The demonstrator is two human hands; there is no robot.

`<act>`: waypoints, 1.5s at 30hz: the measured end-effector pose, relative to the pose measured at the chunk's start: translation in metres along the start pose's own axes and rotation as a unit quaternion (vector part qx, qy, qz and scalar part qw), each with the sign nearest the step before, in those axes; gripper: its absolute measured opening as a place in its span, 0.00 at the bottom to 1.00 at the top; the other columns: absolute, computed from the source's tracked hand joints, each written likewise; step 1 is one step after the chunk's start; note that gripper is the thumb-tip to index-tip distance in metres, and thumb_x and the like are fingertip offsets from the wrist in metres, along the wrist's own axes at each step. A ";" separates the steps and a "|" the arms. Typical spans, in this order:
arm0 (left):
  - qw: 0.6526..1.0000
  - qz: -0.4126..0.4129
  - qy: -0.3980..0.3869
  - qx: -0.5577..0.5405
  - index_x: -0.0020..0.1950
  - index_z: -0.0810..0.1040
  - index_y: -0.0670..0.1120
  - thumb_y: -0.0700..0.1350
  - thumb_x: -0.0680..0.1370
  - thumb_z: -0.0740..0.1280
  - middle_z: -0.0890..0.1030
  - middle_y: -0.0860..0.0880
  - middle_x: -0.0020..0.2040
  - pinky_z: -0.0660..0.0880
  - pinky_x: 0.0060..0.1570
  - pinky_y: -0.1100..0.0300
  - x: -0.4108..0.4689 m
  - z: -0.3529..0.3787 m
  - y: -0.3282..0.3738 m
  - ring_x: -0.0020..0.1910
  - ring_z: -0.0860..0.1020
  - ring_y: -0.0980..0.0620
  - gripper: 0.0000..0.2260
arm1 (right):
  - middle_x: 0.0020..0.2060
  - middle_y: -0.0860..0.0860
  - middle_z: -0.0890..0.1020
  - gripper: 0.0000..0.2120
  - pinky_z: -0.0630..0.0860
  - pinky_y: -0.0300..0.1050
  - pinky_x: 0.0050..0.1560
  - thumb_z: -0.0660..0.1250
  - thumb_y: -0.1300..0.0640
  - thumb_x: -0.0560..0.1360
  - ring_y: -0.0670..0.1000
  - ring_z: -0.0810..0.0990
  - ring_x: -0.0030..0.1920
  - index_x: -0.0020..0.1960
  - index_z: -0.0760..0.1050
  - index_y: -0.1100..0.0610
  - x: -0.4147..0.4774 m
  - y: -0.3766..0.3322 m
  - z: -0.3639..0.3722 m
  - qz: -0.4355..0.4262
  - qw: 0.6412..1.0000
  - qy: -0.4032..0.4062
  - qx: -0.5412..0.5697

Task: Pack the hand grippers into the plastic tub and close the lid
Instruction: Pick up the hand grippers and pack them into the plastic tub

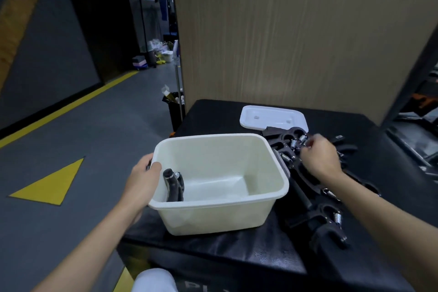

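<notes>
A cream plastic tub [272, 156] stands open on the black box top, slightly tilted. One black hand gripper [172, 184] leans inside against its left wall. My left hand [142, 179] grips the tub's left rim, thumb hooked over the edge. To the right of the tub lies a pile of black hand grippers [315, 206] with silver springs. My right hand [320, 155] is down on the far part of that pile, fingers curled around one gripper. The white lid [272, 117] lies flat behind the tub and the pile.
The black padded box [237, 251] holding everything has its left edge just past the tub, with grey floor [94, 137] and yellow markings below. A tall cardboard wall [296, 42] rises behind the lid. A black frame and dark equipment stand at the far right.
</notes>
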State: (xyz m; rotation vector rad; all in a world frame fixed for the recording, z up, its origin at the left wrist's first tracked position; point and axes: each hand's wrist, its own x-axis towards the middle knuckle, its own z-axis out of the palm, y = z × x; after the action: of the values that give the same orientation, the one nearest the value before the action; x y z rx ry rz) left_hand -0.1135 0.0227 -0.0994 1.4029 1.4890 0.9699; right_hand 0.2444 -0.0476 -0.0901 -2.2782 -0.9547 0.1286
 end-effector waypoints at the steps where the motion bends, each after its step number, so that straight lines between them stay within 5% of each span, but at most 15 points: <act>1: 1.000 -0.001 0.002 0.001 0.61 0.77 0.55 0.44 0.79 0.57 0.81 0.55 0.53 0.74 0.44 0.55 -0.001 0.001 0.001 0.51 0.79 0.51 0.14 | 0.49 0.60 0.82 0.08 0.76 0.51 0.52 0.64 0.57 0.70 0.62 0.80 0.52 0.48 0.75 0.58 0.006 0.018 0.003 0.020 0.997 -0.054 -0.058; 3: 1.000 0.000 0.007 0.005 0.61 0.77 0.54 0.44 0.79 0.58 0.81 0.54 0.53 0.74 0.44 0.55 -0.001 0.003 0.001 0.51 0.79 0.50 0.14 | 0.49 0.58 0.82 0.12 0.76 0.48 0.53 0.67 0.52 0.68 0.60 0.80 0.53 0.48 0.75 0.57 0.012 0.043 0.015 0.025 0.975 -0.170 -0.143; 5: 1.000 0.000 0.006 0.006 0.61 0.77 0.54 0.44 0.79 0.58 0.81 0.54 0.53 0.74 0.45 0.53 -0.002 0.005 0.001 0.51 0.79 0.49 0.14 | 0.47 0.56 0.82 0.10 0.74 0.45 0.48 0.70 0.51 0.69 0.59 0.81 0.51 0.46 0.76 0.56 0.013 0.054 0.026 0.004 0.970 -0.203 -0.137; 10: 1.000 -0.005 0.005 0.017 0.61 0.77 0.55 0.45 0.79 0.58 0.81 0.55 0.54 0.75 0.55 0.48 -0.003 0.005 0.001 0.53 0.78 0.49 0.14 | 0.45 0.52 0.82 0.07 0.71 0.51 0.54 0.69 0.48 0.74 0.58 0.79 0.54 0.42 0.75 0.51 0.004 0.055 0.030 -0.032 0.974 -0.141 -0.175; 15: 1.000 -0.006 0.003 0.015 0.61 0.76 0.55 0.44 0.79 0.58 0.81 0.56 0.53 0.75 0.54 0.49 -0.003 0.005 0.003 0.53 0.78 0.50 0.14 | 0.45 0.53 0.84 0.08 0.62 0.50 0.52 0.65 0.50 0.77 0.58 0.80 0.52 0.41 0.72 0.51 0.009 0.051 0.017 -0.110 0.968 -0.033 -0.223; 20: 1.000 -0.009 0.005 0.006 0.62 0.76 0.54 0.44 0.79 0.58 0.81 0.54 0.53 0.75 0.53 0.49 -0.005 0.005 0.004 0.53 0.78 0.49 0.14 | 0.45 0.58 0.82 0.12 0.70 0.50 0.44 0.68 0.49 0.75 0.62 0.79 0.49 0.48 0.76 0.58 0.020 0.025 -0.020 -0.070 0.993 0.031 -0.089; 24: 1.000 -0.009 0.001 -0.012 0.60 0.76 0.55 0.43 0.80 0.57 0.80 0.57 0.51 0.73 0.46 0.55 -0.008 0.006 0.005 0.50 0.77 0.55 0.13 | 0.38 0.52 0.80 0.13 0.69 0.46 0.38 0.69 0.48 0.75 0.57 0.79 0.41 0.46 0.75 0.57 0.013 -0.021 -0.051 -0.117 0.991 0.071 0.010; 29: 1.000 -0.011 -0.003 -0.016 0.59 0.76 0.56 0.44 0.80 0.57 0.80 0.57 0.51 0.72 0.44 0.56 -0.011 0.005 0.007 0.49 0.77 0.55 0.13 | 0.43 0.51 0.80 0.06 0.76 0.44 0.33 0.66 0.57 0.79 0.47 0.80 0.30 0.53 0.74 0.58 -0.023 -0.089 -0.050 -0.195 0.958 -0.114 0.178; 34: 1.000 -0.007 -0.006 -0.015 0.59 0.76 0.56 0.43 0.80 0.57 0.80 0.58 0.49 0.71 0.40 0.59 -0.012 0.002 0.007 0.47 0.77 0.57 0.13 | 0.35 0.56 0.82 0.04 0.81 0.42 0.36 0.64 0.65 0.76 0.51 0.84 0.32 0.48 0.78 0.62 -0.064 -0.131 -0.004 -0.194 0.933 -0.290 0.095; 39: 1.000 -0.007 -0.011 -0.010 0.60 0.75 0.57 0.44 0.80 0.57 0.81 0.57 0.48 0.73 0.44 0.56 -0.007 0.001 0.004 0.47 0.78 0.54 0.13 | 0.29 0.57 0.82 0.07 0.83 0.48 0.45 0.57 0.67 0.71 0.57 0.86 0.34 0.44 0.73 0.61 -0.084 -0.148 0.045 -0.149 0.910 -0.379 -0.080; 45: 1.000 -0.011 -0.019 0.004 0.60 0.74 0.60 0.45 0.79 0.57 0.81 0.54 0.44 0.76 0.46 0.54 -0.005 0.001 0.003 0.45 0.80 0.50 0.14 | 0.33 0.56 0.77 0.07 0.81 0.47 0.43 0.53 0.68 0.74 0.60 0.83 0.35 0.45 0.68 0.60 -0.100 -0.162 0.080 -0.127 0.885 -0.423 -0.151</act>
State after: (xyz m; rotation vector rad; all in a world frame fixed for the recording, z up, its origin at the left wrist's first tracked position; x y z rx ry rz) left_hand -0.1118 0.0176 -0.0966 1.4007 1.4790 0.9193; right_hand 0.0478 0.0124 -0.0700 -2.3464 -1.8064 0.9813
